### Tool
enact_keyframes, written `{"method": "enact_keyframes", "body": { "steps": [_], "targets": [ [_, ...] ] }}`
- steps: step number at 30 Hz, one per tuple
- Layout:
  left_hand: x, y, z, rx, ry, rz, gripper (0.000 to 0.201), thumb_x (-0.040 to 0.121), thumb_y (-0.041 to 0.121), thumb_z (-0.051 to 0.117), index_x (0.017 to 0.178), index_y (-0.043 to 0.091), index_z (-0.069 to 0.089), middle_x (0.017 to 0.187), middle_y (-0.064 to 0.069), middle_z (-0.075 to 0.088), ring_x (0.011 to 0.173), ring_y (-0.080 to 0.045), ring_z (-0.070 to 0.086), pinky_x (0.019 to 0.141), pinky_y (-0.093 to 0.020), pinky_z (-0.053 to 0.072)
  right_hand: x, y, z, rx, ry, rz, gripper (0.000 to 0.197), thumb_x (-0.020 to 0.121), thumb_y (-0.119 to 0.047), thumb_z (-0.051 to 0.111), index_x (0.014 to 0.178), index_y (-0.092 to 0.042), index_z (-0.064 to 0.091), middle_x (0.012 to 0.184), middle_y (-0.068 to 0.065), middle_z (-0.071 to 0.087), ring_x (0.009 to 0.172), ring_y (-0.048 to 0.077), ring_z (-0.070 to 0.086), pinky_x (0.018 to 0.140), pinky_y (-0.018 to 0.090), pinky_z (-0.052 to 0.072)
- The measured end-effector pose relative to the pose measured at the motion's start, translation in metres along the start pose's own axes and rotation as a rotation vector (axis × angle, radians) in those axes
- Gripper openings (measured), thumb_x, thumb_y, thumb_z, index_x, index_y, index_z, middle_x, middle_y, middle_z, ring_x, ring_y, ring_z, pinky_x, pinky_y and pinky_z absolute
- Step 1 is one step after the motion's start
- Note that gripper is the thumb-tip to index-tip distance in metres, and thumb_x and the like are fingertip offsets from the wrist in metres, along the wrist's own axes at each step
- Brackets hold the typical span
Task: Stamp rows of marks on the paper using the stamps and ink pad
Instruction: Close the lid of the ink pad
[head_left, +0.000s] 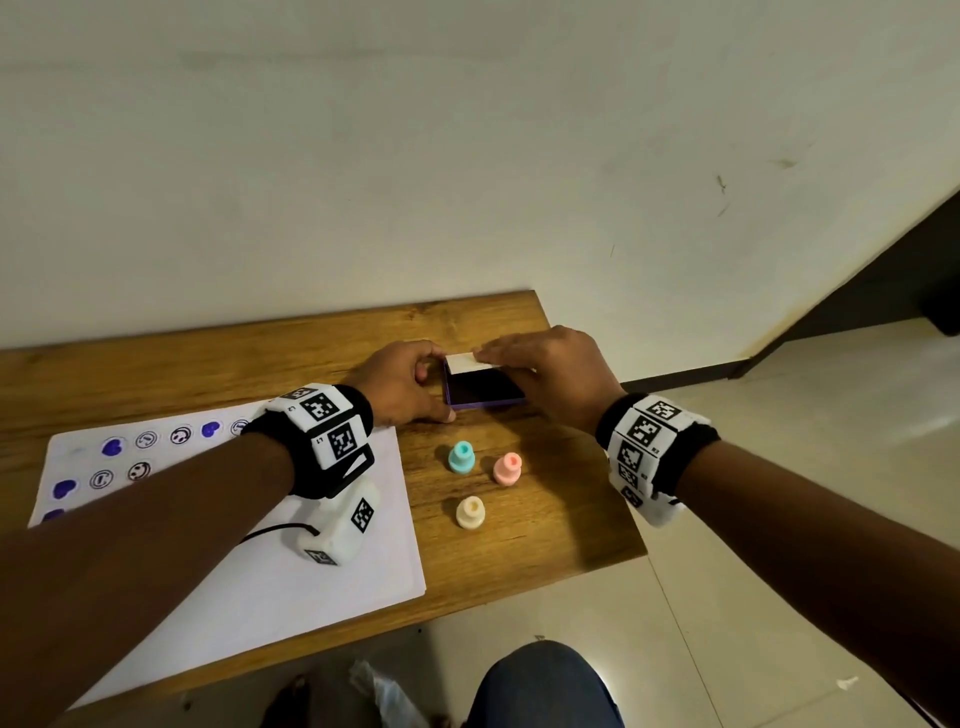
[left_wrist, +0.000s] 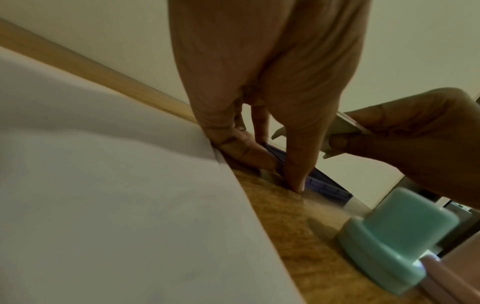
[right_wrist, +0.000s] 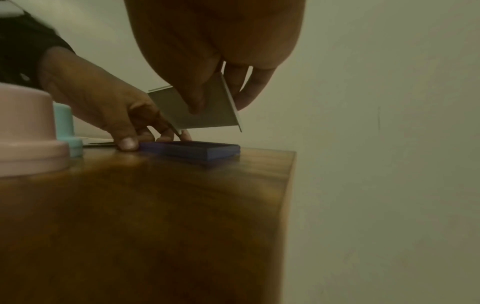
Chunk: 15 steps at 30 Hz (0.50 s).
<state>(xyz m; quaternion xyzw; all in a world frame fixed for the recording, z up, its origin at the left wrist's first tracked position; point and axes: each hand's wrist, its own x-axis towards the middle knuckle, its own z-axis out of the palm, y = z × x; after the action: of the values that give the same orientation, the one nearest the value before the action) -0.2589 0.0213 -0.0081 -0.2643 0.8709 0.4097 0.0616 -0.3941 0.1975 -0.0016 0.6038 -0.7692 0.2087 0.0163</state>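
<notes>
While the purple ink pad (head_left: 484, 391) lies at the centre of the head view on the wooden table (head_left: 545, 519), its base is pinched by the left hand (head_left: 402, 382), and its white lid (right_wrist: 205, 109) (tilted, raised clear of the base) is clamped between thumb and fingers of the right hand (head_left: 550, 371). Below it, three stamps are stood upright: teal (head_left: 461, 457), pink (head_left: 507, 468), cream (head_left: 471, 512). The marked paper (head_left: 322, 587) is spread at lower left.

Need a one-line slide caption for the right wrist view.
Right hand holds the white lid tilted above the purple ink pad while the left hand steadies its base.
</notes>
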Motion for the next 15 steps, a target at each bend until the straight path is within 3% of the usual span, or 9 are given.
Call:
{"method": "enact_keyframes", "body": {
  "steps": [3,7,11,15],
  "targets": [
    [0.0007,0.0004,0.0001,0.003,-0.003,0.008,0.078,0.058,0.025,0.090,0.128,0.028,0.057,0.098,0.001,0.055,0.098,-0.021,0.057,0.084,-0.037,0.048,0.0005,-0.0051,0.0030,-0.080,-0.022,-0.044,0.032,0.093,-0.022,0.051,0.114,-0.022,0.075,0.116,-0.002,0.075,0.104,0.019,0.072,0.076,0.035,0.059],
    [0.0002,0.0001,-0.0001,-0.017,0.003,0.016,0.074,0.058,0.022,0.090,0.125,0.030,0.058,0.093,0.004,0.054,0.090,-0.016,0.054,0.079,-0.033,0.047,0.0022,-0.0068,0.0040,-0.170,-0.055,-0.052,0.029,0.090,-0.017,0.059,0.115,-0.020,0.074,0.116,0.002,0.075,0.106,0.026,0.072,0.075,0.042,0.060],
    [-0.0002,0.0000,-0.0003,-0.024,0.008,0.026,0.072,0.057,0.020,0.090,0.122,0.029,0.060,0.089,0.005,0.053,0.086,-0.016,0.054,0.081,-0.036,0.049,0.0006,-0.0094,0.0045,-0.178,-0.196,-0.100,0.031,0.088,-0.022,0.069,0.120,-0.021,0.072,0.118,0.007,0.074,0.104,0.027,0.072,0.076,0.037,0.059],
    [0.0012,-0.0018,0.0000,-0.019,0.009,0.023,0.075,0.057,0.021,0.091,0.125,0.028,0.059,0.089,0.005,0.052,0.084,-0.015,0.052,0.081,-0.036,0.049,0.0027,-0.0085,-0.0004,-0.150,-0.277,-0.075,0.035,0.091,-0.031,0.061,0.124,-0.023,0.069,0.126,0.007,0.070,0.109,0.027,0.069,0.079,0.039,0.058]
  ]
}}
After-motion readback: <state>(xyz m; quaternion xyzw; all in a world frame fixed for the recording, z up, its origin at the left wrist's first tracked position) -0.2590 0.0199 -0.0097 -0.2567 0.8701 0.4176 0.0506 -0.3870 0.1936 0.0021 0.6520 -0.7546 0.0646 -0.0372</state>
